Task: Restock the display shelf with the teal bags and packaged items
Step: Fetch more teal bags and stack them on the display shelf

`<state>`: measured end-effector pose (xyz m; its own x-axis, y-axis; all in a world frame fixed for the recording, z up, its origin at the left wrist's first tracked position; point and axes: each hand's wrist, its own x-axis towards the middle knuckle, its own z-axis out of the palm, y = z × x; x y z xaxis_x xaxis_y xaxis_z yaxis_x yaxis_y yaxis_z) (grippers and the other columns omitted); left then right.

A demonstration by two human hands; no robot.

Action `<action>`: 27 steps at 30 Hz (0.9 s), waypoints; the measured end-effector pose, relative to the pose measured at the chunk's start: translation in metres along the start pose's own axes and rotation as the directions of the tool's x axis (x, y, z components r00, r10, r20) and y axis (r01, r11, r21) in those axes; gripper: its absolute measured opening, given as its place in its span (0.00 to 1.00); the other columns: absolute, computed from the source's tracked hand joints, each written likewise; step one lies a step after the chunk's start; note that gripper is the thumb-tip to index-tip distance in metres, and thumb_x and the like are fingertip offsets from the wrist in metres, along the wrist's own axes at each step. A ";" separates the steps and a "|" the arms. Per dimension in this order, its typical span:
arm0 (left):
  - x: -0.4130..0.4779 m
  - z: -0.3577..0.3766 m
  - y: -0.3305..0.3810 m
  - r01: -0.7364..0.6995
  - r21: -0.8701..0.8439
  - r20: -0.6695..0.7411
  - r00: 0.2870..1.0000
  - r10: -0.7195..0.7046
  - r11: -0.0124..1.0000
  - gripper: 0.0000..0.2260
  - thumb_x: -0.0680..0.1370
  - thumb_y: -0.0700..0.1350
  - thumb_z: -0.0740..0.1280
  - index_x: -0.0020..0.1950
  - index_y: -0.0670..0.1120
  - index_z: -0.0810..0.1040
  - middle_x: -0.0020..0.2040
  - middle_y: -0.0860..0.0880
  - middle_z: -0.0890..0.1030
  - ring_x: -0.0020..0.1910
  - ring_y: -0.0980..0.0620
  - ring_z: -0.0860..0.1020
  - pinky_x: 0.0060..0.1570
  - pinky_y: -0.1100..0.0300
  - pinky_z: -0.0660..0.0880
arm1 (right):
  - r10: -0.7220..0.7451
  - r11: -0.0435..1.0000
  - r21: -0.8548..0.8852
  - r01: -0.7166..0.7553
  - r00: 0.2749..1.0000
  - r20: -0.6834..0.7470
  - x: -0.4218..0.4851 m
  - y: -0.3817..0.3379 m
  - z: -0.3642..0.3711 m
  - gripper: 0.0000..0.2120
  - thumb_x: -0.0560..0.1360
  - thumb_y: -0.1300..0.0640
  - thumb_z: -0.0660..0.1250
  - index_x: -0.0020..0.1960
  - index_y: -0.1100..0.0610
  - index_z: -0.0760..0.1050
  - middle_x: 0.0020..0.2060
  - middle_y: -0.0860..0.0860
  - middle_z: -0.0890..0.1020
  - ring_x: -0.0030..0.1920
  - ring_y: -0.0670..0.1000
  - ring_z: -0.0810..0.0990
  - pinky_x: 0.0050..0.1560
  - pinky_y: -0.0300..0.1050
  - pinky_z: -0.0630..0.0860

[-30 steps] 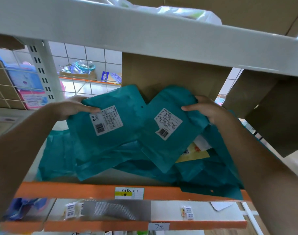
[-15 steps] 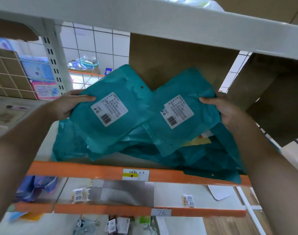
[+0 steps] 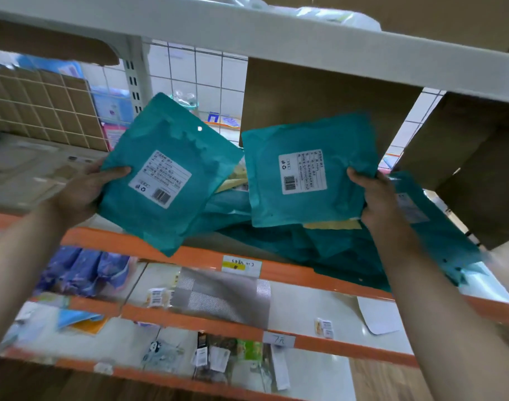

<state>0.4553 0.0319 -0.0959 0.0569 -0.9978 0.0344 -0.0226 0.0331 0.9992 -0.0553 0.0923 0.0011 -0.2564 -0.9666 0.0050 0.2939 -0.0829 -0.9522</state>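
The left hand [image 3: 82,192] holds the left teal bag [image 3: 166,175] by its left edge. Its grip pinches the bag, with the thumb on the labelled face and the fingers behind. This bag is tilted, and its lowest corner hangs in front of the orange shelf rail [image 3: 195,257], left of the yellow price tag [image 3: 241,265] stuck on that rail.

The right hand [image 3: 374,201] holds the right teal bag [image 3: 305,175] by its right edge, its grip pinching in the same way, thumb in front. This bag is above the rail, right of the tag and apart from the left bag. Each bag shows a white barcode label.

Below the rail, the lower shelves carry purple packets [image 3: 82,270] at the left and small packaged items further right.

Just behind the rail lies a pile of teal bags [image 3: 334,250] on the shelf, with yellow packaging showing among them. The pile overlaps the rail toward its right end.

Further behind the rail a cardboard box [image 3: 320,91] stands at the shelf's back. High above the rail runs a white upper shelf [image 3: 247,33], with a wire grid [image 3: 189,70] beyond at the left.
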 end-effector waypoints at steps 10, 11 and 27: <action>-0.070 -0.056 0.036 0.033 -0.043 -0.088 0.995 -0.036 0.999 0.15 0.75 0.48 0.69 0.60 0.45 0.77 0.55 0.48 0.82 0.52 0.49 0.81 0.53 0.51 0.78 | -0.011 0.999 0.048 0.009 0.999 0.051 -0.023 0.044 0.078 0.10 0.72 0.66 0.68 0.51 0.56 0.77 0.41 0.47 0.85 0.42 0.47 0.84 0.36 0.41 0.80; -0.075 -0.062 0.042 0.016 -0.072 -0.074 0.997 -0.022 0.997 0.10 0.76 0.43 0.66 0.56 0.45 0.78 0.52 0.50 0.83 0.48 0.52 0.82 0.49 0.57 0.80 | -0.015 0.999 0.052 0.011 0.997 0.069 -0.024 0.051 0.091 0.11 0.71 0.66 0.68 0.53 0.57 0.77 0.45 0.49 0.84 0.45 0.49 0.84 0.39 0.43 0.80; -0.088 -0.268 0.065 0.079 -0.053 -0.214 0.973 -0.088 0.995 0.08 0.77 0.38 0.64 0.43 0.47 0.81 0.35 0.54 0.84 0.32 0.57 0.82 0.30 0.66 0.77 | 0.012 0.999 -0.050 -0.004 0.986 0.164 -0.043 0.125 0.315 0.08 0.72 0.67 0.67 0.48 0.58 0.77 0.40 0.50 0.85 0.43 0.53 0.83 0.44 0.50 0.81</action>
<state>0.7161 0.1374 -0.0286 0.2711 -0.9612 -0.0504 0.0348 -0.0425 0.9985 0.2823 0.0474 -0.0222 -0.0981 -0.9942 0.0436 0.2485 -0.0669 -0.9663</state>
